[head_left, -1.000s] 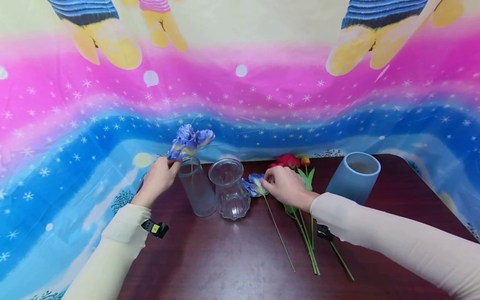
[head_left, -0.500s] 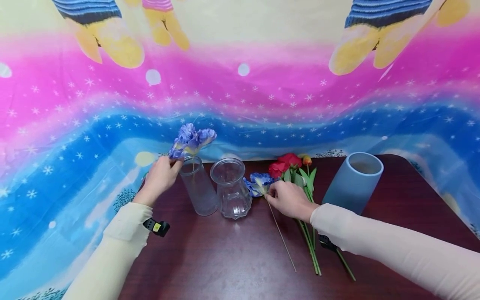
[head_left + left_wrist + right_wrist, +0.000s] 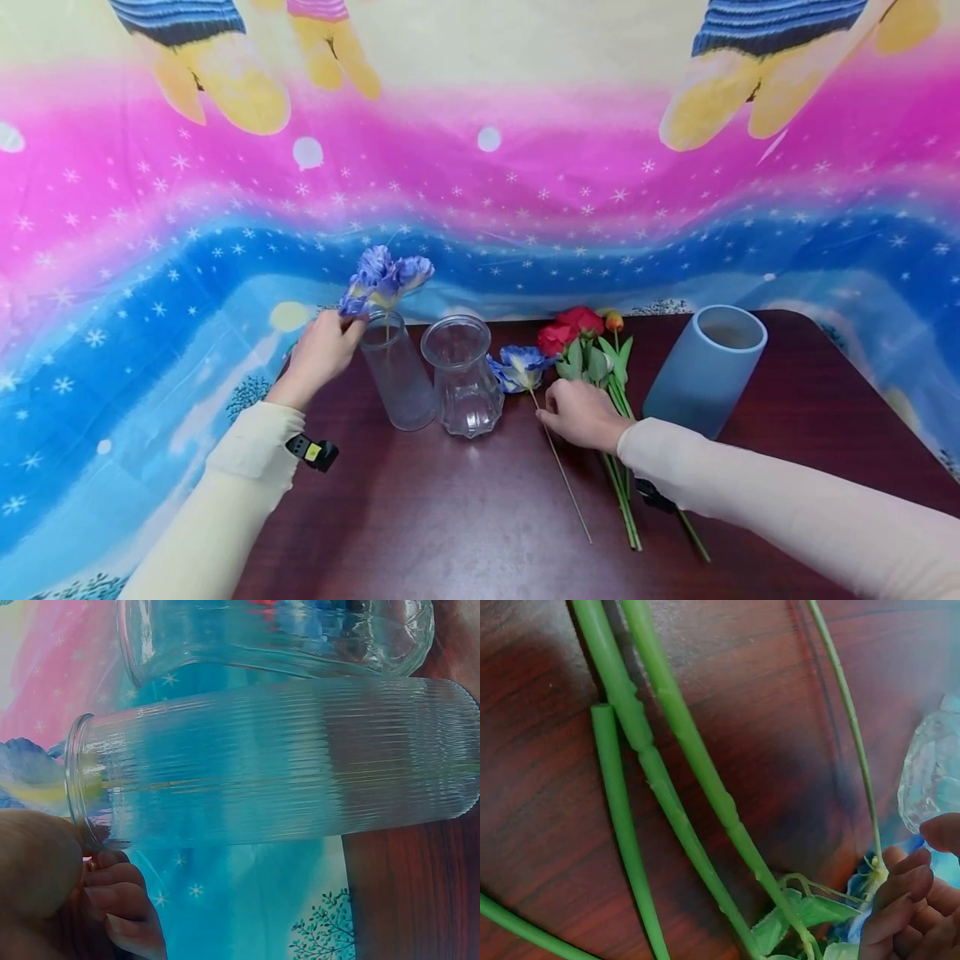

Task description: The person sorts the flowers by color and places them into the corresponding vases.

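Note:
In the head view, my left hand [image 3: 318,354] grips the rim of a tall ribbed glass vase [image 3: 401,383], which leans toward the left. One blue-purple iris [image 3: 382,279] stands in that vase, its thin stem showing through the glass in the left wrist view. My right hand [image 3: 585,414] is low over the table, fingertips right beside the thin stem of a second blue iris [image 3: 519,368] lying there. In the right wrist view the thumb stands apart from the loosely bent fingers [image 3: 904,900], and nothing shows between them.
A flared clear glass vase [image 3: 459,379] stands between the ribbed vase and the lying iris. Red flowers [image 3: 573,327] and an orange-yellow tulip bud [image 3: 613,321] lie with green stems [image 3: 621,504] under my right forearm. A blue-grey vase [image 3: 705,367] stands at right, on the dark wooden table [image 3: 420,533].
My right hand has moved from the lying iris's bloom down toward me along its stem, uncovering the red flowers and leaves. The left hand and ribbed vase stay almost still.

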The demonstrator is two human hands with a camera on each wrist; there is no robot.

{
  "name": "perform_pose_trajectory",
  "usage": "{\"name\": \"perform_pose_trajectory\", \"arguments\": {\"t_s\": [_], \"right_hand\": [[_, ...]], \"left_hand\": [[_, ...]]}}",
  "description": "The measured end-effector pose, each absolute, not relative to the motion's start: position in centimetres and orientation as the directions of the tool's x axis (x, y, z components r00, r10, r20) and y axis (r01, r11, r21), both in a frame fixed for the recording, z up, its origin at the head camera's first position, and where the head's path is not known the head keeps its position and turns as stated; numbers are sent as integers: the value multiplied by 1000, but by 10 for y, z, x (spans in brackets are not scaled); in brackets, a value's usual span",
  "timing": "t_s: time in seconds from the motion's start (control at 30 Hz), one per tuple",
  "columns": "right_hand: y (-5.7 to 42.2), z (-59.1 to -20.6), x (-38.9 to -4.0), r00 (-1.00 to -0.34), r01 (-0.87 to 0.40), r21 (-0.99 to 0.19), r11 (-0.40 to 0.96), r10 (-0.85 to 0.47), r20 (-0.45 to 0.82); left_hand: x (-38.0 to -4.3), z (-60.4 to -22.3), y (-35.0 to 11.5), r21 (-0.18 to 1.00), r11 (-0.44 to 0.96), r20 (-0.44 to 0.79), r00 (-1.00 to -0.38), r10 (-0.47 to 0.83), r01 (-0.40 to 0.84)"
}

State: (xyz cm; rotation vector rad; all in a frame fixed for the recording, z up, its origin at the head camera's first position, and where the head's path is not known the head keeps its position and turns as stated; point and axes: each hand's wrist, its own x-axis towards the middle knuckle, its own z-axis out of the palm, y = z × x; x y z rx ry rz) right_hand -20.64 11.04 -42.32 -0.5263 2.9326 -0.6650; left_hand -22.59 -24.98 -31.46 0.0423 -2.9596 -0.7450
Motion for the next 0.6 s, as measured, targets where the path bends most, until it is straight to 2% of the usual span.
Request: {"name": "perform_pose_trajectory", "arguments": {"t_s": [0.37,0.6], "right_hand": [[104,-429,-201,-924,-295,-388,873,-364,-116],[101,-428,-199,-923,-304,-356,884,-365,-118]], "left_hand": [[-226,-315,-250,470,882,79,-995,-61,-17],[-225,-315,-249,482,876,71,-995,-64,-22]]}}
